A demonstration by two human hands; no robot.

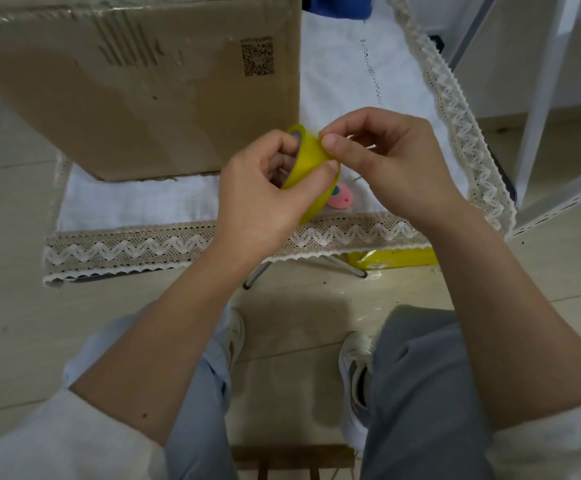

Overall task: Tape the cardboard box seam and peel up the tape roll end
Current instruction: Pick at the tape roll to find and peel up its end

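The yellow tape roll [311,168], glossy and tilted, sits at picture centre, gripped by the left hand [268,192]; the right hand [382,157] pinches its rim. The cardboard box [143,88] stands at eleven o'clock on the table [126,202].

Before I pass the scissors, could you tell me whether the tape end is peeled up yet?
Cannot tell: right hand fingers hide it on the tape roll.

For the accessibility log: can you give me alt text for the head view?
Both hands hold a yellow tape roll above a small cloth-covered table: the left hand grips it with fingers through the core, and the right hand picks at its outer face. A cardboard box stands on the table behind, and the person's knees and shoes show below.
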